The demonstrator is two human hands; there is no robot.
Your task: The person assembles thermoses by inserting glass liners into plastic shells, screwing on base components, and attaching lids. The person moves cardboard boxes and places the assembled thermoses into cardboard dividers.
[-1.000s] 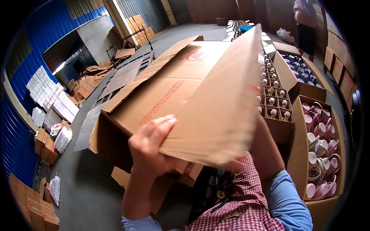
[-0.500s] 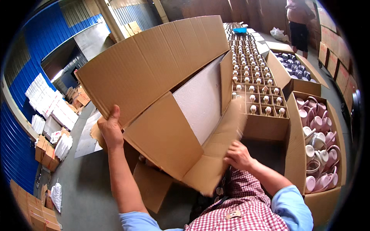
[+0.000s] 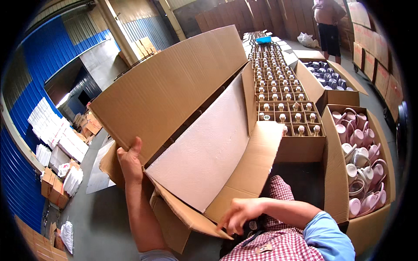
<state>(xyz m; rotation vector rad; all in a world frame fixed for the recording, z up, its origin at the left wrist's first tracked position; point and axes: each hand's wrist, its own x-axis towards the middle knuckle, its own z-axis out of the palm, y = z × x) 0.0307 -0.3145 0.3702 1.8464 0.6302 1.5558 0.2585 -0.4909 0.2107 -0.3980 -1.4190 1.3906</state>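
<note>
A large brown cardboard box (image 3: pixel 174 82) is tilted in front of me, its flaps folded outward. Inside its opening lies a white foam sheet (image 3: pixel 204 143). My left hand (image 3: pixel 130 163) grips the box at its left corner, thumb up along the tall flap. My right hand (image 3: pixel 239 214) is at the near end, with bent fingers apart and the fingertips by the corner of the near left flap (image 3: pixel 187 213). Whether they touch that flap is hard to tell. What lies under the foam sheet is hidden.
Divided cartons of capped bottles (image 3: pixel 278 87) run away beyond the box, a blue tray (image 3: pixel 263 39) on them. On the right stand a carton of pink and white handled jugs (image 3: pixel 357 139) and one of dark items (image 3: pixel 331 76). A person (image 3: pixel 329 26) stands at the back.
The left inner flap has swung outward and uncovered more of the foam sheet. My right hand has moved from the right flap down and left to the near corner.
</note>
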